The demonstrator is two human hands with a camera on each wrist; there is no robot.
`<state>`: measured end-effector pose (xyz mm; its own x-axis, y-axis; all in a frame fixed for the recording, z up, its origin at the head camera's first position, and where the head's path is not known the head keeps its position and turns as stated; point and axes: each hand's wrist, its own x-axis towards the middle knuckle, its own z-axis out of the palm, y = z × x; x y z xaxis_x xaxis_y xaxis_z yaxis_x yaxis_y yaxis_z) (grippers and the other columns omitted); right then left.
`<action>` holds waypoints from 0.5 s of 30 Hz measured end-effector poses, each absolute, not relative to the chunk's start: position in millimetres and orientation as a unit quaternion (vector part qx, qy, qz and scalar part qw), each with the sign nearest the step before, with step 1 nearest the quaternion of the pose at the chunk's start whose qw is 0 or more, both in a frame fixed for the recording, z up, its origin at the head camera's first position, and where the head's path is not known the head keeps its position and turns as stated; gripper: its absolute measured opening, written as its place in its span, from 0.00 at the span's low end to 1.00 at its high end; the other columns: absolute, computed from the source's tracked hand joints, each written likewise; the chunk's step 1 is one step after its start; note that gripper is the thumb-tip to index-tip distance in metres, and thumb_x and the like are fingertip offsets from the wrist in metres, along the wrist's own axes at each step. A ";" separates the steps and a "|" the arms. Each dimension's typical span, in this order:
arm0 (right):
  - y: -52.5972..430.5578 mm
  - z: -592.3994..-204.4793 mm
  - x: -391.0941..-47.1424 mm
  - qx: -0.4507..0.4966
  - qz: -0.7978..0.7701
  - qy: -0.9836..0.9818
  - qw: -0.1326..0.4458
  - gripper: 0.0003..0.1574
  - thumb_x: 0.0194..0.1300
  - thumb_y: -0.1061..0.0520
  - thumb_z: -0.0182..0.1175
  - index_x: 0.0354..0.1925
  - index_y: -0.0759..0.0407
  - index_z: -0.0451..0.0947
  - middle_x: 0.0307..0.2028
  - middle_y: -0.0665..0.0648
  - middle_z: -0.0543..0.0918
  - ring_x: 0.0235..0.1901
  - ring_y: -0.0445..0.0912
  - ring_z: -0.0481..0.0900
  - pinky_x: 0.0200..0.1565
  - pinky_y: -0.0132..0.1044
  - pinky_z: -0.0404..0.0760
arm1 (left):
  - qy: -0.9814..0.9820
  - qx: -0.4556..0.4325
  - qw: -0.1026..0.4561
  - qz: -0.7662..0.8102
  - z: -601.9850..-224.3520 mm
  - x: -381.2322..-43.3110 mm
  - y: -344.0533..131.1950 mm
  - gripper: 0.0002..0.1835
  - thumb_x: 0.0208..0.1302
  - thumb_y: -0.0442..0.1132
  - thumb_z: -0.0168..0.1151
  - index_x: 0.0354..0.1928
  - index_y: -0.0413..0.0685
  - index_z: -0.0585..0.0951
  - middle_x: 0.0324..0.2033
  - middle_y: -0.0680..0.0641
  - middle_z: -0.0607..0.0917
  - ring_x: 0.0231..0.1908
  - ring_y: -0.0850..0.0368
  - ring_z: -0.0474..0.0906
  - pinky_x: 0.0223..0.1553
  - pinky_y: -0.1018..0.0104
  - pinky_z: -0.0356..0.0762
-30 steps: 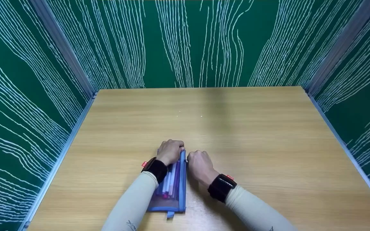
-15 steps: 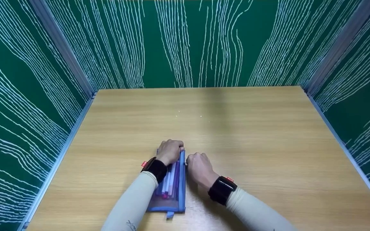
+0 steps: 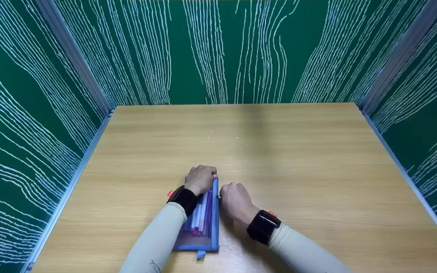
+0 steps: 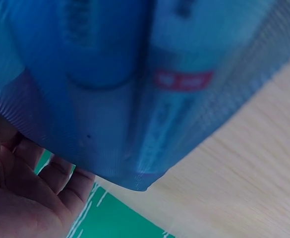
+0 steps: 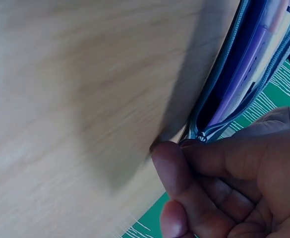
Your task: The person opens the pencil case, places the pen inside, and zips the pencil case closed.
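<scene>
A blue mesh zip pencil case lies lengthwise on the table, with several purple and pale pens inside. At its far end, my left hand grips the case; in the left wrist view its fingers lie along the mesh edge. Beside the case's right edge, my right hand pinches the zipper pull between thumb and forefinger. The zipper slider shows just past those fingertips in the right wrist view. Beyond it the zip gapes, showing a purple pen. The pull tab is mostly hidden by the fingers.
The wooden table extends around the case, with a few tiny white specks near its middle. Green panels with white wavy lines stand at the back and both sides. A blue fabric tab sticks out from the case's near end.
My right hand has crept slightly toward me along the zip edge, the pull still pinched. The left hand and the case have stayed nearly in place.
</scene>
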<state>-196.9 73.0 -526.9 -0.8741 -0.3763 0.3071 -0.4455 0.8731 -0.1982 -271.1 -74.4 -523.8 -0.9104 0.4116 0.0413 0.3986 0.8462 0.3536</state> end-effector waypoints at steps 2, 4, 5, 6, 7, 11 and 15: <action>72.5 -526.6 -195.6 0.215 0.129 -0.959 0.131 0.15 0.51 0.71 0.61 0.15 0.56 0.75 0.18 0.59 0.82 0.20 0.55 0.81 0.29 0.49 0.80 | 0.960 0.213 0.013 0.179 -523.7 -270.3 -74.9 0.09 0.69 0.40 0.64 0.30 0.47 0.84 0.32 0.46 0.88 0.40 0.43 0.83 0.44 0.47 0.76; 72.5 -525.9 -194.4 0.217 0.126 -0.959 0.131 0.15 0.50 0.72 0.61 0.15 0.57 0.75 0.18 0.59 0.82 0.20 0.55 0.81 0.29 0.49 0.80 | 0.961 0.214 0.009 0.177 -523.6 -270.0 -75.2 0.09 0.69 0.40 0.64 0.30 0.47 0.84 0.32 0.45 0.89 0.40 0.42 0.83 0.44 0.47 0.76; 72.6 -525.6 -193.8 0.219 0.128 -0.958 0.131 0.15 0.50 0.72 0.61 0.15 0.57 0.75 0.17 0.59 0.82 0.20 0.55 0.81 0.29 0.49 0.80 | 0.961 0.213 0.009 0.177 -523.5 -269.8 -75.4 0.09 0.69 0.40 0.64 0.30 0.47 0.84 0.32 0.45 0.89 0.40 0.42 0.83 0.44 0.46 0.76; 72.8 -525.2 -193.2 0.221 0.131 -0.957 0.133 0.15 0.50 0.72 0.61 0.15 0.57 0.75 0.17 0.58 0.82 0.20 0.55 0.81 0.28 0.49 0.80 | 0.961 0.212 0.010 0.176 -523.2 -269.6 -75.4 0.09 0.69 0.41 0.64 0.30 0.47 0.84 0.32 0.45 0.89 0.40 0.42 0.83 0.44 0.46 0.76; 73.2 -524.9 -192.8 0.224 0.135 -0.956 0.135 0.15 0.49 0.72 0.61 0.15 0.57 0.74 0.17 0.58 0.82 0.19 0.55 0.81 0.28 0.49 0.80 | 0.961 0.211 0.011 0.177 -523.0 -269.5 -75.3 0.09 0.69 0.41 0.64 0.31 0.47 0.84 0.32 0.45 0.89 0.40 0.42 0.83 0.45 0.46 0.76; 75.0 -524.4 -191.4 0.234 0.148 -0.951 0.140 0.16 0.49 0.72 0.60 0.14 0.57 0.74 0.16 0.57 0.81 0.18 0.54 0.80 0.26 0.48 0.80 | 0.963 0.208 0.018 0.174 -521.4 -269.6 -74.0 0.09 0.70 0.41 0.63 0.32 0.47 0.85 0.33 0.45 0.89 0.40 0.42 0.83 0.46 0.47 0.75; 76.4 -525.1 -190.4 0.236 0.156 -0.948 0.144 0.16 0.49 0.72 0.61 0.14 0.56 0.74 0.16 0.57 0.81 0.17 0.54 0.80 0.25 0.48 0.79 | 0.963 0.208 0.019 0.168 -520.1 -270.0 -72.2 0.09 0.71 0.41 0.63 0.32 0.47 0.85 0.32 0.45 0.88 0.40 0.42 0.83 0.46 0.47 0.75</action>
